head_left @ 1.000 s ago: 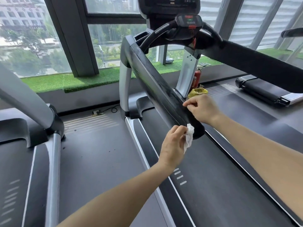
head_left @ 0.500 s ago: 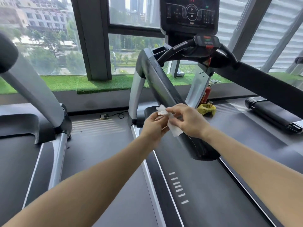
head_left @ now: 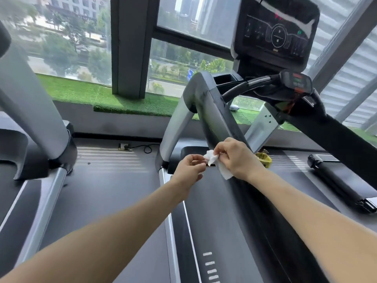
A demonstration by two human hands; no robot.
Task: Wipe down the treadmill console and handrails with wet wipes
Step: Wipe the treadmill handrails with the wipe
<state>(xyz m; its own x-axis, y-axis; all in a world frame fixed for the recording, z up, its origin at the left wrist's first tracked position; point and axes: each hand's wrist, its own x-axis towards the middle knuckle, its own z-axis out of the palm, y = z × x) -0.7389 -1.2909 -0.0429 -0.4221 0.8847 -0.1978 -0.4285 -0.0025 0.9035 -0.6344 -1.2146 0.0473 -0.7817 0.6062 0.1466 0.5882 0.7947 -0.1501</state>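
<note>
The wipe (head_left: 216, 162) hangs between both hands, just in front of the left handrail (head_left: 219, 119). The right hand (head_left: 237, 158) pinches its crumpled top; the left hand (head_left: 190, 169), fingers curled, nips one edge. It's thin, white, limp, and the loose tail dangles. Pull too hard here and it may tear, or slip free and drop onto the belt (head_left: 224, 221). The rail is broad, matte black and streaky; the glossy console (head_left: 275, 33) waits above, its buttons easily pressed by a careless swipe.
</note>
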